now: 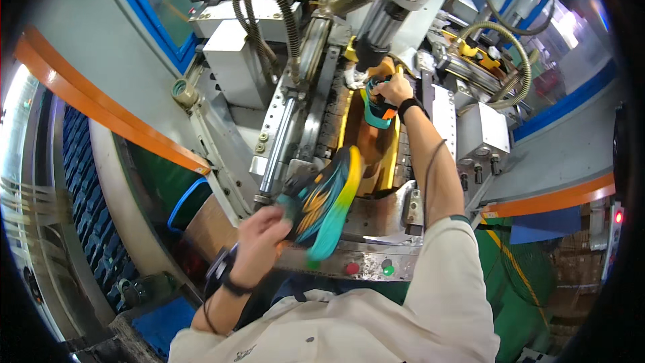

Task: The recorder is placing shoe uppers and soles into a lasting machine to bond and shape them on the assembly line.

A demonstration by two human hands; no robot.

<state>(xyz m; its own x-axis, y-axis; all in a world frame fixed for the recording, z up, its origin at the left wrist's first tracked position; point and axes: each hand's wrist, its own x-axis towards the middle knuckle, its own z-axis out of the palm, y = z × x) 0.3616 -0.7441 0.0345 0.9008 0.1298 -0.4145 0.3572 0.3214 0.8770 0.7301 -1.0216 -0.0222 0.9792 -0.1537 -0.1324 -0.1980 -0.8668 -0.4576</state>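
My left hand (259,245) is closed on a sneaker (324,205) with a dark, teal and orange upper and a yellow-to-teal sole. The sneaker is tilted in front of the machine, smeared by motion, its sole facing right. Farther ahead, my right hand (396,87) grips a second sneaker (377,109), teal, black and orange, inside the machine's yellow-edged channel. That shoe sits just below a dark cylindrical press head (371,52), beside a white clamp-like part (355,79). My right fingers partly cover it.
A metal front panel carries a red button (353,268) and a green button (388,270). Orange curved bars (114,104) flank the machine. White boxes (482,131) and ribbed hoses (282,0) crowd the sides. A ridged dark blue belt (94,208) stands at far left.
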